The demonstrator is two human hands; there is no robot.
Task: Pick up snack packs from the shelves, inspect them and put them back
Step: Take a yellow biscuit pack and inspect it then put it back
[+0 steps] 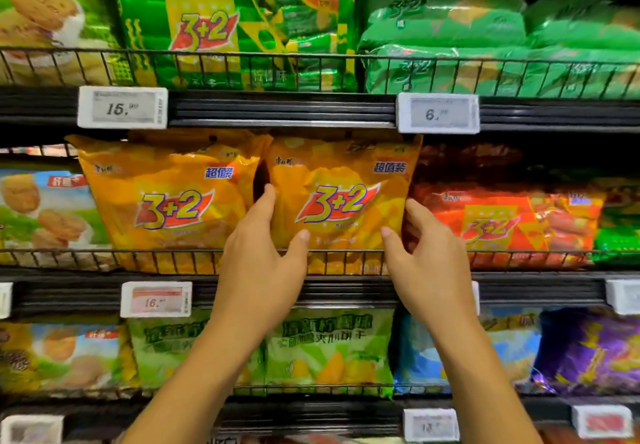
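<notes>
Pack in hand: an orange snack pack (341, 197) on the middle shelf (346, 291), upright behind the wire rail (104, 253), its top just under the shelf above.
Left hand (265, 260): at the pack's left edge — fingers reaching along the side, between this pack and its orange twin (166, 201), thumb pressed on the lower front.
Right hand (427, 253): at the pack's right edge, thumb on the lower front, fingers curling round the side next to the red packs (502, 225).
Grip: both hands pinch the pack, thumb in front and fingers at the side; the fingertips behind are hidden.
Where it sits: the pack's bottom is behind the rail, so it looks to be resting on the shelf, not lifted clear.
Progress: the pictures cannot settle whether this pack is being taken or set back — either fits. No pack is held out for inspection.
Left to do: at the least, finishing with this pack; the green packs (485, 45) above and the rows below appear undisturbed.
</notes>
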